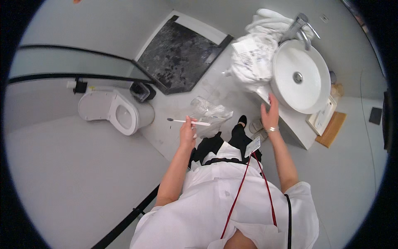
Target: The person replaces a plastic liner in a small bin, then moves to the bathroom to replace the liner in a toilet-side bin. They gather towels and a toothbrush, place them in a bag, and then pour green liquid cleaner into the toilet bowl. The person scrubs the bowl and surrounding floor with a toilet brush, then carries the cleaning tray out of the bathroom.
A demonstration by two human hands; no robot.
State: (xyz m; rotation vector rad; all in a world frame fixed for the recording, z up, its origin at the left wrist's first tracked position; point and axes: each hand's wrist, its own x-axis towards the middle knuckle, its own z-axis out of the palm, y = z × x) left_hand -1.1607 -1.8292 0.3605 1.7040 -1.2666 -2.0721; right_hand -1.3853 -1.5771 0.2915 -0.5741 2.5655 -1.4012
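Observation:
My left hand [188,133] is closed around a white toothbrush [202,123] with a dark bristle head, which points to the left. A crumpled clear plastic bag [213,111] hangs beside that hand; whether the fingers also grip it is hard to make out. My right hand [271,115] reaches to the front edge of the white washstand counter [295,124], fingers apart and holding nothing visible. Just beyond its fingertips lies a bulky heap of white towels [255,62], partly in clear plastic, with a printed sheet on top.
Right of the towels stands a round white basin [306,79] with a chrome tap [296,27]. A white tray [324,116] and a wooden board [333,130] are at the counter's right end. A toilet [124,116], a black bin [142,91] and a dark shower floor [178,54] lie to the left.

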